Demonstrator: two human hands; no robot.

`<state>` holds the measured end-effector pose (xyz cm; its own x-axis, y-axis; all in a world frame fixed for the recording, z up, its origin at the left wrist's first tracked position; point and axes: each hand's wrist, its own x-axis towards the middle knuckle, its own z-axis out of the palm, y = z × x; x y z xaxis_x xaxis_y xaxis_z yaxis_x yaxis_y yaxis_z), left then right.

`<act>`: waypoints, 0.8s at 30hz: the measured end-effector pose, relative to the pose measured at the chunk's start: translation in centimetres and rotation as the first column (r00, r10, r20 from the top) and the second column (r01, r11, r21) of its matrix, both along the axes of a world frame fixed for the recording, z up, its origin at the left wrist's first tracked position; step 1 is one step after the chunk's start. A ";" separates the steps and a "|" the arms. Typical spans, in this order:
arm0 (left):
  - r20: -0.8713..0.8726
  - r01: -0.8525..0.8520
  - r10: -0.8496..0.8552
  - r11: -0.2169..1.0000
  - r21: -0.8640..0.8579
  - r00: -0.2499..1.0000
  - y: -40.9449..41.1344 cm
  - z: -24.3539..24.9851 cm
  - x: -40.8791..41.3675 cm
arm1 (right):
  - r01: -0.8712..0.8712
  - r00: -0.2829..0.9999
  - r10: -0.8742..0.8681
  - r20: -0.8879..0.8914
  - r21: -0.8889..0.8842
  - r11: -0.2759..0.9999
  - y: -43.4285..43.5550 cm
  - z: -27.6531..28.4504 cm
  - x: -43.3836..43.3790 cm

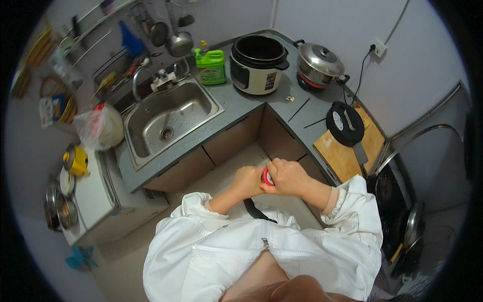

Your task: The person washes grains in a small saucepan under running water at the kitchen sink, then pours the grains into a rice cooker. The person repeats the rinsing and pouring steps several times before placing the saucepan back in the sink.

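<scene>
In front of my white jacket, both my hands are closed around a small container with a red-rimmed lid (266, 176). My left hand (245, 182) grips it from the left side. Across its top and right side wrap the fingers of my right hand (289, 178), leaving part of the red rim and a pale centre showing. The container's body is mostly hidden by my hands. It is held in the air over the floor, apart from the counter.
A steel sink (171, 124) is at left. An electric pressure cooker (258, 64), green jug (211, 68) and lidded pot (320, 64) stand behind. Garlic cloves (289, 99) and two dark sticks (299, 109) lie nearby. A black lid (345, 124) rests over a cutting board (336, 158).
</scene>
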<state>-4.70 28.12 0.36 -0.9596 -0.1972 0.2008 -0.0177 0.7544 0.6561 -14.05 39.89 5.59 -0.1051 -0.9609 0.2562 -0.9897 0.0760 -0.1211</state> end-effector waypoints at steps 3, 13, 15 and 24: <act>0.025 0.124 -0.126 0.991 0.058 0.992 -2.9 -0.2 -3.4 | -0.021 1.000 0.020 -0.009 -0.029 0.999 -2.1 -0.3 -2.9; 0.172 0.233 -0.244 0.969 0.085 0.954 -6.3 -2.1 -12.6 | 0.089 0.974 -0.093 0.207 0.030 0.996 -3.2 -0.8 -10.4; 0.185 0.240 -0.254 0.966 0.095 0.949 -5.9 -2.6 -14.7 | 0.270 0.900 -0.232 0.369 -0.056 0.961 -1.4 -1.8 -11.7; 0.337 0.158 -0.187 0.981 0.111 0.923 -0.3 -7.4 -25.5 | 0.972 0.230 -0.830 0.509 -0.156 0.174 13.4 -19.4 -20.3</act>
